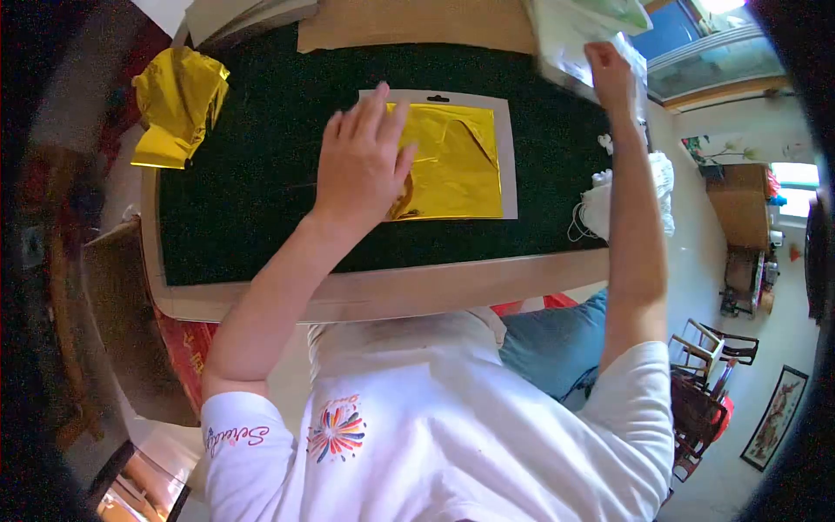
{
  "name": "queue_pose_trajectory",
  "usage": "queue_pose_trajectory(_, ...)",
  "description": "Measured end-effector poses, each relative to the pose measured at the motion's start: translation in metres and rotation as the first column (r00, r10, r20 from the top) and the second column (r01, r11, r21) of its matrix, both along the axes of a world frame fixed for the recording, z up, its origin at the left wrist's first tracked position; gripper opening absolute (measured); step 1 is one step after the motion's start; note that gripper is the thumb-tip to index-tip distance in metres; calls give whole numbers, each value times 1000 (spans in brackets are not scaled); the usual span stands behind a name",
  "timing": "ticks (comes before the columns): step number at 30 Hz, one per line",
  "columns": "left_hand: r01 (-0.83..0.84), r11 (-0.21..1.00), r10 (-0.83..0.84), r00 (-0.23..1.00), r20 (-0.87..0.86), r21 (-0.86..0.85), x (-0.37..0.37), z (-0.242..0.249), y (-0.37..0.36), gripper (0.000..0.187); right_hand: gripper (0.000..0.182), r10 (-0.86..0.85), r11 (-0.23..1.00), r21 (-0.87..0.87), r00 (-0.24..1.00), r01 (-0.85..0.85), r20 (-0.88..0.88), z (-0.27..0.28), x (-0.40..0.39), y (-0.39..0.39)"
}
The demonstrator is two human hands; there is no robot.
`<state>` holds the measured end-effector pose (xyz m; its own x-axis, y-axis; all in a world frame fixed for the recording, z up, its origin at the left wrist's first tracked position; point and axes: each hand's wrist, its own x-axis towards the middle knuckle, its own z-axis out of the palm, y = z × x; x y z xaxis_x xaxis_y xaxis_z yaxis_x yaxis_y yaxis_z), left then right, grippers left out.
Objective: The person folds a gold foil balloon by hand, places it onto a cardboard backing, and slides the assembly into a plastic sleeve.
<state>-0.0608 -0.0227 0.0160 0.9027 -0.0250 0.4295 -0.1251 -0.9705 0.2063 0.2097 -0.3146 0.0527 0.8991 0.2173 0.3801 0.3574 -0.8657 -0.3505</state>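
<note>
My left hand (361, 165) is over the left part of a shiny gold foil piece (452, 165), its fingers stretched out and slightly apart. Whether the palm touches the foil cannot be made out. Under the foil lies a pale backing card (510, 187) with a dark hanger slot at its top edge. My right hand (611, 74) is raised at the upper right, by the clear plastic bags (570, 61). Its fingers are curled in, and anything between them is hidden.
Crumpled gold foil (178, 109) hangs over the table's left corner. A bundle of white cord (600, 204) lies beside my right forearm. Cardboard (417, 24) covers the far edge of the dark green tabletop (252, 217). A blue cushion (557, 344) is below the near edge.
</note>
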Motion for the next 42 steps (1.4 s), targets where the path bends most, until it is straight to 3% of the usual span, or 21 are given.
queue_pose_trajectory(4,-67,996,73,990,121,-51,24,13,19,41,50,-280,931,-269,956,247,-89,-16,50,-13)
queue_pose_trajectory(6,-109,988,123,984,130,-108,36,16,27,35,59,-241,956,-197,964,216,-110,-55,80,-34)
queue_pose_trajectory(11,-126,954,154,985,82,-273,46,7,38,33,45,-282,951,-151,957,269,-70,-76,106,-51)
queue_pose_trajectory(13,-127,937,158,985,72,-324,46,2,42,32,30,-357,930,138,927,340,119,-27,53,-32)
queue_pose_trajectory(14,-79,918,126,987,97,-388,47,-1,46,32,17,-273,961,164,867,224,416,-8,28,-19)
queue_pose_trajectory(15,-32,893,98,987,124,-450,46,-3,49,33,15,-199,975,179,866,129,459,11,0,-1)
queue_pose_trajectory(17,-43,860,121,985,120,-508,48,15,48,34,14,-125,982,185,859,35,497,30,-48,34)
queue_pose_trajectory(19,-43,829,135,983,125,-558,53,37,44,35,8,272,942,39,830,-332,487,34,-82,66)
queue_pose_trajectory(21,102,859,39,964,264,-501,61,57,39,56,14,397,907,-59,799,-417,452,27,-95,88)
queue_pose_trajectory(23,170,870,-7,942,334,-462,66,61,35,67,14,431,894,-76,805,-441,408,29,-106,106)
queue_pose_trajectory(25,80,915,-58,996,68,-396,75,52,35,84,15,469,878,-94,805,-469,363,29,-109,118)
queue_pose_trajectory(26,78,915,-53,996,75,-395,84,41,37,84,14,488,860,-62,781,-506,389,25,-107,122)
queue_pose_trajectory(28,-188,972,235,843,483,-143,104,11,43,40,13,510,836,-34,751,-548,419,19,-101,128)
queue_pose_trajectory(30,-217,955,280,881,381,-199,107,-17,57,40,8,411,846,226,860,-484,303,12,-96,131)
queue_pose_trajectory(32,-246,936,313,910,273,-252,109,-22,67,39,13,397,865,230,888,-446,231,7,-89,131)
queue_pose_trajectory(34,-204,851,236,972,5,-484,108,-17,71,33,20,377,886,232,915,-401,143,-6,-82,130)
queue_pose_trajectory(35,-206,851,236,972,1,-484,108,-15,69,33,30,331,914,188,929,-360,168,-17,-76,132)
queue_pose_trajectory(37,-244,617,199,968,-152,-748,111,-10,62,29,42,287,937,147,939,-316,191,-29,-74,132)
queue_pose_trajectory(38,-247,617,201,967,-153,-748,112,-11,61,29,49,216,963,136,968,-233,128,-34,-74,131)
queue_pose_trajectory(40,-173,373,131,983,-133,-912,113,-10,57,26,56,145,981,122,988,-152,60,-45,-70,129)
queue_pose_trajectory(42,-186,344,104,982,-160,-920,113,-5,54,29,56,140,960,270,957,-69,-254,-54,-57,123)
